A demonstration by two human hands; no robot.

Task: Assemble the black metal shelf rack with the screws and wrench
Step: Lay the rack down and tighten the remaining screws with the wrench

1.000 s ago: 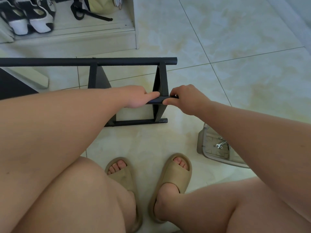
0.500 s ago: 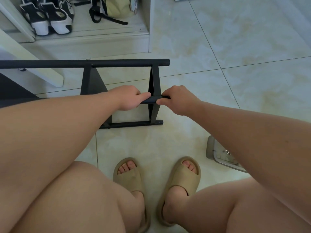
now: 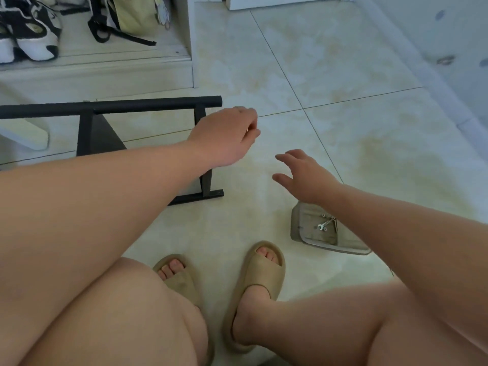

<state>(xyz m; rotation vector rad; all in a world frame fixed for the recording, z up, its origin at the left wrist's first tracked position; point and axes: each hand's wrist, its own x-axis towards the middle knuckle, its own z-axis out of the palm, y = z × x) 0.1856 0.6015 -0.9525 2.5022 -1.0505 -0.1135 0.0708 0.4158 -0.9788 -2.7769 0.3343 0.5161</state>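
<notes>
The black metal rack [image 3: 148,104] lies on the tiled floor at the left, its top bar and two uprights showing above my left forearm. My left hand [image 3: 224,136] hovers just right of the rack's end with its fingers curled under. A small bright glint shows at its fingertips, and what it is stays unclear. My right hand [image 3: 306,178] hangs in the air with fingers spread and holds nothing. Below it a grey tray [image 3: 295,228] holds a small silver wrench [image 3: 325,224] and a few screws [image 3: 324,215].
A low white shelf at the back left carries black-and-white shoes [image 3: 29,35] and a pale bag [image 3: 132,17]. My knees and two tan sandals [image 3: 264,270] fill the bottom of the view. Tiled floor stretches to the right, up to a wall.
Both hands have let go of the rack's lower bar. The left hand has moved up and right past the rack's end, and the right hand has drawn back toward the tray.
</notes>
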